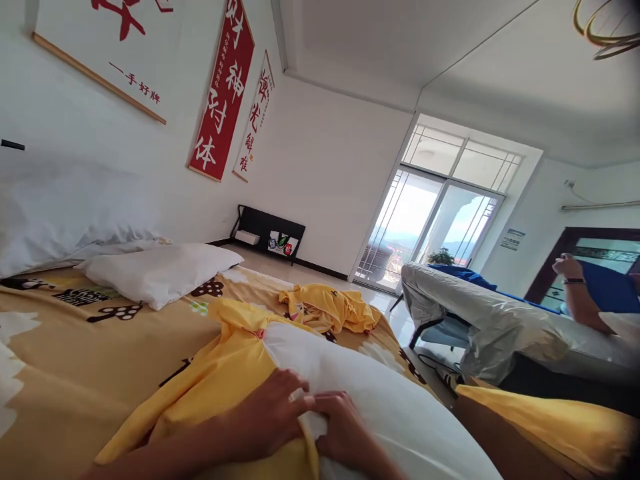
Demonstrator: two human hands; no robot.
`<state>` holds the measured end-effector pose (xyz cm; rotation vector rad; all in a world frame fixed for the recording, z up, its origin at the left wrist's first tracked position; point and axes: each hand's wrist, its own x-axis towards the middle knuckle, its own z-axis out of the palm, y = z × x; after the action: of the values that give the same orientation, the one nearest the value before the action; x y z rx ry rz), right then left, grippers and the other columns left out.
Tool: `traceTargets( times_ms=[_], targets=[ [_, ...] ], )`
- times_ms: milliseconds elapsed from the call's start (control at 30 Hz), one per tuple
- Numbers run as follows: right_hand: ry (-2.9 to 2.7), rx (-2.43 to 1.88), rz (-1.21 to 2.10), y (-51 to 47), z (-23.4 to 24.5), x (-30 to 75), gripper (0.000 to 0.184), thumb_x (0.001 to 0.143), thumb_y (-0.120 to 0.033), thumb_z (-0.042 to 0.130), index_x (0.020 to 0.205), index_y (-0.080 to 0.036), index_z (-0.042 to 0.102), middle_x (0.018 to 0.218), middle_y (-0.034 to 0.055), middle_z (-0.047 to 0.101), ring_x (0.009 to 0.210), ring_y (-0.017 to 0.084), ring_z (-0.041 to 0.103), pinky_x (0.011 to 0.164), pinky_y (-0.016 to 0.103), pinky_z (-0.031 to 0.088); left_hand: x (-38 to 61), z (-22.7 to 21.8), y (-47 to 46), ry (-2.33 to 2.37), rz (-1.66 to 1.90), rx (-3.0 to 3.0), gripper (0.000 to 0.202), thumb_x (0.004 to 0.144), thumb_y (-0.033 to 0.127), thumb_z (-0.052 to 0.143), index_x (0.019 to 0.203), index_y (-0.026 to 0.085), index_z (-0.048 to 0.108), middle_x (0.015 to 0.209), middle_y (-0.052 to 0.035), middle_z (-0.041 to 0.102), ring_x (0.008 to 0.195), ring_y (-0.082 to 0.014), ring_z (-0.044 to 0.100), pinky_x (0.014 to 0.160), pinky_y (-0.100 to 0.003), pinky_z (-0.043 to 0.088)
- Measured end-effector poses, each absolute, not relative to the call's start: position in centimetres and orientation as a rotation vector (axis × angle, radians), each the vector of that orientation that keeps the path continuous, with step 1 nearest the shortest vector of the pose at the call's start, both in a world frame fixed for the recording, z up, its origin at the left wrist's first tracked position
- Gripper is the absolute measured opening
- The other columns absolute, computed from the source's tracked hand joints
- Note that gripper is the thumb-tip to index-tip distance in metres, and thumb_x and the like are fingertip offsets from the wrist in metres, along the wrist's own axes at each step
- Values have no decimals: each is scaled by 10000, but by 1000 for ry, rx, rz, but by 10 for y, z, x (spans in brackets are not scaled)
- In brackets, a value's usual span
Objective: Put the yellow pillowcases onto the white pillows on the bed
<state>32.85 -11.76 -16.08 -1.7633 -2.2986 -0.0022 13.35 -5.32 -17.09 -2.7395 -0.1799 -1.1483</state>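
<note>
A white pillow [400, 400] lies in front of me, partly inside a yellow pillowcase [220, 373] that is bunched on its left side. My left hand [280, 407] is closed on the edge of the pillowcase. Right beside it, my right hand [347, 430] has its fingers curled on the white fabric of the pillow, the fingertips meeting those of my left hand. A small white bit shows at the left fingers; I cannot tell what it is. Part of the pillowcase opening is hidden under both hands.
The bed's patterned sheet [100, 353] carries another white pillow [165, 267] and a crumpled yellow cloth [335, 307]. A plastic-covered mattress [500, 320] stands at the right, near a person's raised arm [585, 293]. A yellow pillow-like item [555, 420] is at lower right.
</note>
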Motion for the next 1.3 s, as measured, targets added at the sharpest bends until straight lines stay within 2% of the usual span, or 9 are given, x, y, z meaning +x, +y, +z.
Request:
traceTargets(
  times_ms=[33, 100, 300, 533, 700, 833, 1067, 1200, 1300],
  targets=[
    [-2295, -1736, 44, -124, -164, 324, 407, 654, -231, 595, 1042, -293, 701, 953, 21, 704, 906, 217, 610, 829, 308, 430, 112, -186, -59, -248, -1248, -2671, 274, 858, 239, 562, 1126, 189, 580, 1124, -87, 634, 1036, -222, 545, 910, -349, 399],
    [-2370, -1693, 49, -131, -165, 315, 443, 623, -174, 574, 1039, -270, 694, 1039, 26, 689, 955, 214, 590, 838, 295, 416, 73, -215, -71, -260, -1364, -2535, 227, 881, 194, 512, 1083, 216, 613, 1013, -51, 669, 995, -192, 549, 941, -326, 390],
    [-2628, -1690, -37, -126, -146, 299, 281, 640, -57, 467, 793, -210, 648, 847, 13, 694, 807, 178, 569, 750, 276, 367, 29, -262, -78, -458, -1213, -2369, 345, 928, 159, 390, 1170, 226, 627, 1032, -58, 684, 1027, -185, 555, 966, -318, 405],
    [-2631, -1735, -116, -121, -130, 294, 309, 727, -63, 467, 896, -236, 658, 949, 8, 713, 862, 194, 581, 761, 298, 340, 42, -227, -59, -221, -1130, -2613, 313, 948, 123, 327, 1043, 145, 625, 828, -76, 661, 795, -160, 573, 777, -312, 467],
    [-2720, -1696, -91, -108, -129, 285, 253, 683, -63, 466, 799, -218, 628, 806, 8, 691, 771, 173, 576, 694, 296, 309, 45, -210, -63, -169, -1040, -2669, 273, 926, 139, 362, 744, 140, 565, 696, -46, 560, 643, -157, 466, 547, -312, 338],
    [-2746, -1674, -128, -95, -128, 279, 183, 665, -69, 464, 705, -205, 579, 724, 13, 658, 714, 163, 558, 637, 303, 273, 72, -204, -69, -95, -1034, -2665, 216, 905, 149, 405, 764, 143, 569, 725, -45, 563, 668, -151, 456, 585, -319, 368],
    [-2240, -1765, -266, -66, -112, 293, 175, 644, -78, 481, 530, -202, 431, 597, 21, 569, 654, 157, 498, 615, 274, 289, 117, -174, -39, -163, -1434, -2563, 173, 920, 176, 440, 976, 136, 598, 831, -69, 649, 800, -163, 533, 715, -326, 417],
    [-2285, -1678, -4, -57, -154, 286, 160, 605, -53, 488, 545, -193, 439, 669, 3, 592, 697, 145, 515, 625, 255, 312, 99, -213, -31, -210, -1605, -2587, 194, 929, 199, 484, 766, 161, 581, 639, -12, 595, 665, -126, 515, 625, -269, 408],
    [-2409, -1642, 66, -60, -172, 276, 149, 571, -63, 511, 636, -196, 525, 801, 5, 626, 791, 169, 531, 648, 266, 328, 62, -263, -49, -493, -1700, -2671, 241, 938, 314, 492, 790, 211, 651, 644, -10, 608, 663, -124, 570, 640, -239, 473]
  ],
)
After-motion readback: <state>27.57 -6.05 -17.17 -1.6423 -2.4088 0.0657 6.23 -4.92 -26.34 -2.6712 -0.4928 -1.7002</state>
